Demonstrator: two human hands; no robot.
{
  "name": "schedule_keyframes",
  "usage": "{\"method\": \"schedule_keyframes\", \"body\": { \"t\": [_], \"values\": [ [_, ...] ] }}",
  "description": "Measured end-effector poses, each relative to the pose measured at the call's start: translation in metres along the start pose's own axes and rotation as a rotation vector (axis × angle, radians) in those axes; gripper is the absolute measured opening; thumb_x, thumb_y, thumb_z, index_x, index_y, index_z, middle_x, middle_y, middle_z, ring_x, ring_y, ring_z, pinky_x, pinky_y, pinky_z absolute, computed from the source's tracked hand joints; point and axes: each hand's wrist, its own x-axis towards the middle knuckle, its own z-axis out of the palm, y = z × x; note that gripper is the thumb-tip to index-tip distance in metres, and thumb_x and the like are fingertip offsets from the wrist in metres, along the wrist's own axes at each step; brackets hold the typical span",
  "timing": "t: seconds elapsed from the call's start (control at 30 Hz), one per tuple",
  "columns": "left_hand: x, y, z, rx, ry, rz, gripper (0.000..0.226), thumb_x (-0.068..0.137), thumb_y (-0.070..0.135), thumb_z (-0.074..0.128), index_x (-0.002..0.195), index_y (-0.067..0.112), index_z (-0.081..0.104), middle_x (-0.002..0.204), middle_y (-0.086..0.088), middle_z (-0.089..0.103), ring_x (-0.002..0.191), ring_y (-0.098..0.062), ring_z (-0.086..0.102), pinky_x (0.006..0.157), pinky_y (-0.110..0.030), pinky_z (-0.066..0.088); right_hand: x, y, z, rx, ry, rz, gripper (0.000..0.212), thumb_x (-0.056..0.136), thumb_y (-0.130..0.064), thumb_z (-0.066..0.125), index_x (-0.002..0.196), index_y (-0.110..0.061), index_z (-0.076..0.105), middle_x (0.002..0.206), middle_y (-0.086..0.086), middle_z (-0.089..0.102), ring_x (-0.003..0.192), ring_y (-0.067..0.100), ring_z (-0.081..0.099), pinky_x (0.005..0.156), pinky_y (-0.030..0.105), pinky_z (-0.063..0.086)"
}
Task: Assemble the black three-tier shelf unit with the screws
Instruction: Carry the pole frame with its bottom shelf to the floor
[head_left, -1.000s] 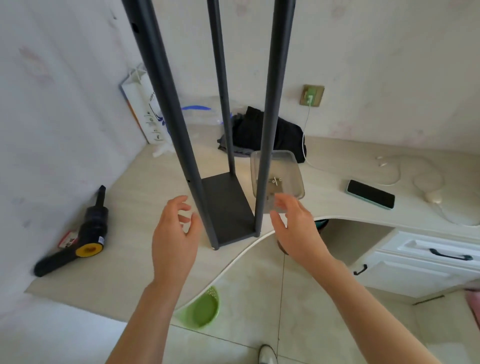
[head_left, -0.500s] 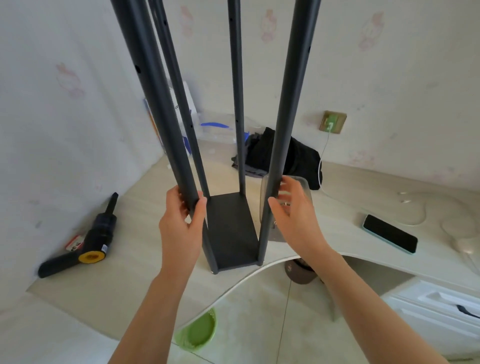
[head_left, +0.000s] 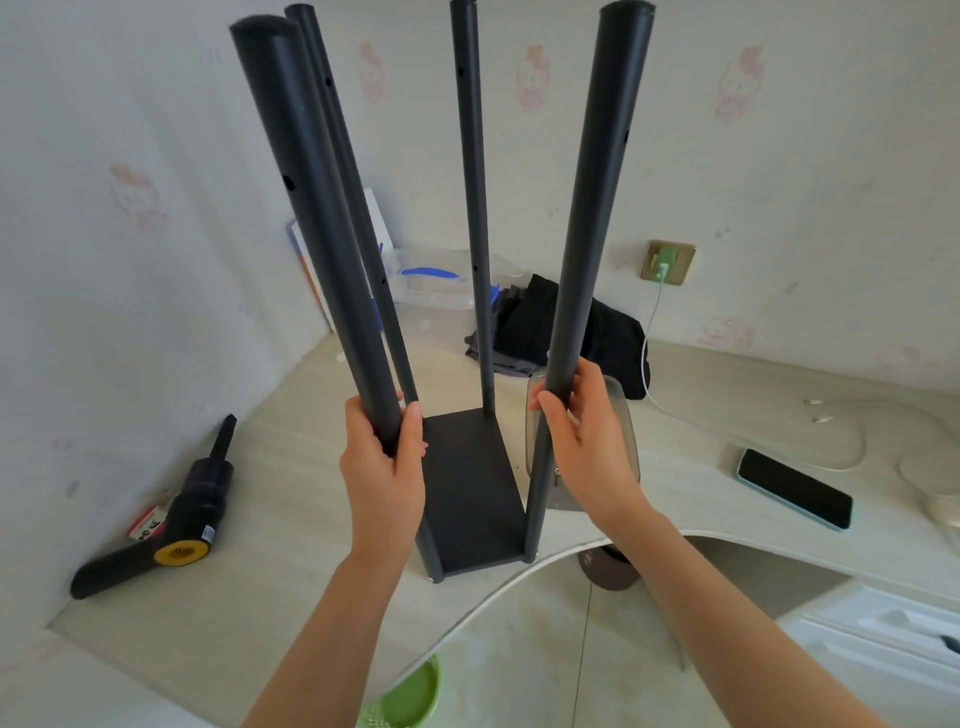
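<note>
Both hands have closed on the frame: left hand grips the front-left pole, right hand the front-right pole, above the bottom shelf, probably to reposition it

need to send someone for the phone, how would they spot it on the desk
Start at the black shelf frame standing at the curved desk edge, then look along the desk to the side of the right hand. The phone lies flat there, a black slab with a pale teal rim, near a white cable.
</note>
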Motion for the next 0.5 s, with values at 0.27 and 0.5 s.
{"method": "schedule_keyframes", "body": {
  "t": [0.27,0.5],
  "values": [
    [0.024,0.011,-0.002,0.028,0.018,0.046,0.033,0.091,0.049,0.049,0.101,0.017,0.049,0.068,0.000,0.057,0.061,-0.010,0.061,0.060,-0.012,0.049,0.013,-0.021,0.005,0.038,-0.005,-0.034,0.035,0.102,-0.020,0.049,0.136,-0.024,0.041,0.094,-0.011,0.061,0.092,0.006,0.063,0.091,0.024,0.053],
    [0.054,0.037,-0.020,-0.047,0.010,0.095,0.016,0.098,0.040,0.057,0.087,0.046,0.048,0.062,0.003,0.056,0.047,-0.015,0.055,0.047,-0.022,0.048,0.017,-0.048,0.016,0.043,0.060,-0.142,0.032,0.103,-0.017,0.045,0.135,-0.022,0.044,0.079,-0.004,0.058,0.074,0.014,0.059,0.077,0.026,0.056]
  ]
}}
